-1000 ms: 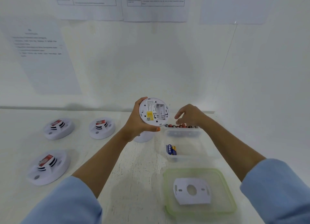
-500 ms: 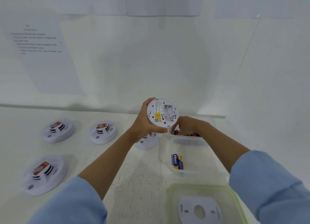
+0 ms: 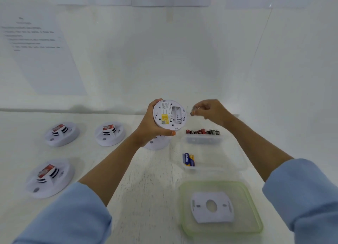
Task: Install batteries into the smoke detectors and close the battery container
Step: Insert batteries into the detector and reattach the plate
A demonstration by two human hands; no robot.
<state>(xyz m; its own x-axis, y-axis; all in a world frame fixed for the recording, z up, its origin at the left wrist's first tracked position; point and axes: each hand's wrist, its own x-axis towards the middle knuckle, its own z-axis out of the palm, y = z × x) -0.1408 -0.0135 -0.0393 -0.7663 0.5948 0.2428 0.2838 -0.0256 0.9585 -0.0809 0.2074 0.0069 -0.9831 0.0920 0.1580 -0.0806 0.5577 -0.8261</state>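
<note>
A smoke detector [image 3: 169, 115] is gripped by its rim in the left hand [image 3: 150, 127], its open battery bay turned toward the viewer for loading, while a battery [image 3: 193, 111] is pinched in the curled right hand [image 3: 212, 111] just beside it, near the clear container [image 3: 221, 158].

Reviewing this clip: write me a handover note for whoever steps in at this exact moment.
Left hand grips a smoke detector, back toward the camera, battery bay open, apparently empty.
Right hand pinches one battery beside it.
Container open, more batteries inside; its lid lies nearer, a mounting plate on it.
Four other detectors sit on the table; their batteries cannot be seen.
Left: insert batteries, close container.
</note>
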